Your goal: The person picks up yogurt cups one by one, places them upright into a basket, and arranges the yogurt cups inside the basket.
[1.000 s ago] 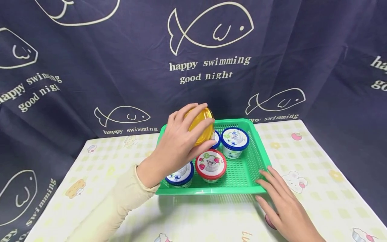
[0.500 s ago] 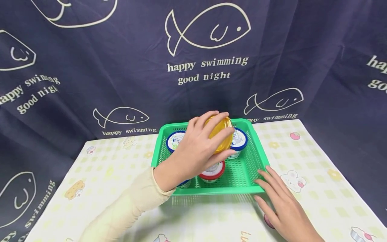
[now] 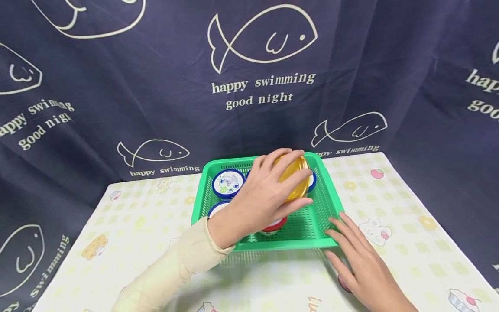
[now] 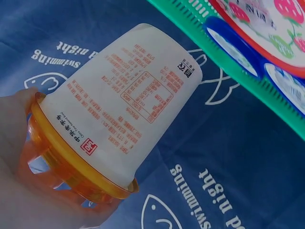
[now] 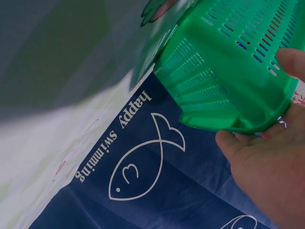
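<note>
My left hand (image 3: 259,195) grips a white yogurt cup (image 4: 119,105) by its clear orange-yellow lid (image 3: 300,180), over the back right of a green plastic basket (image 3: 269,248). Red print covers the cup's side in the left wrist view. Inside the basket are a blue-lidded cup (image 3: 228,183) at back left, another blue-lidded cup (image 3: 216,209) in front of it, and a red-lidded cup (image 3: 276,226), mostly hidden by my left hand. More blue lid edges show behind that hand. My right hand (image 3: 362,260) holds the basket's front right corner, fingers over the rim and thumb outside.
A pale checked tablecloth (image 3: 132,242) with cartoon prints covers the table. Directly behind the basket hangs a dark blue curtain (image 3: 156,104) with fish drawings and white lettering.
My left hand has carried the yellow-lidded yogurt cup rightward and slightly down, over the basket's back right. The back-left blue-lidded cup is now uncovered. My right hand keeps its place on the corner.
</note>
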Action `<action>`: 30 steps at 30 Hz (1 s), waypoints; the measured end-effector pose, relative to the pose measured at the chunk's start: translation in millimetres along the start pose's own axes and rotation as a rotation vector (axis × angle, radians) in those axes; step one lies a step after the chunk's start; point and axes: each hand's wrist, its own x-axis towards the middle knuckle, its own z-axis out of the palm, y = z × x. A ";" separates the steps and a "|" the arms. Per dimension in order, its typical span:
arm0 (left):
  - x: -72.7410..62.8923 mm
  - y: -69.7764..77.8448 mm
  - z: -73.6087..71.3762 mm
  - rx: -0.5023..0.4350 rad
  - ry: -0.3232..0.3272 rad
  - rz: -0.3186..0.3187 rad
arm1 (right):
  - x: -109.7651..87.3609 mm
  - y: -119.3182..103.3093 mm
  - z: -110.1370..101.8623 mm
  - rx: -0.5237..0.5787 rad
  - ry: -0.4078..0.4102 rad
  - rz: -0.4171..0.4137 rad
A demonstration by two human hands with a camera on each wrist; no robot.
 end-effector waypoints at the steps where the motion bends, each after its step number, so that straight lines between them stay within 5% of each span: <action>1: -0.1 1.4 1.4 -0.003 -0.006 0.001 | 0.0 -0.2 0.3 0.001 -0.003 0.001; 19: 0.5 24.0 26.1 -0.014 -0.097 0.061 | -0.9 0.0 1.9 -0.002 0.013 -0.023; 30: 3.3 30.3 37.2 0.037 -0.264 0.065 | -2.4 2.0 0.6 -0.004 0.014 -0.028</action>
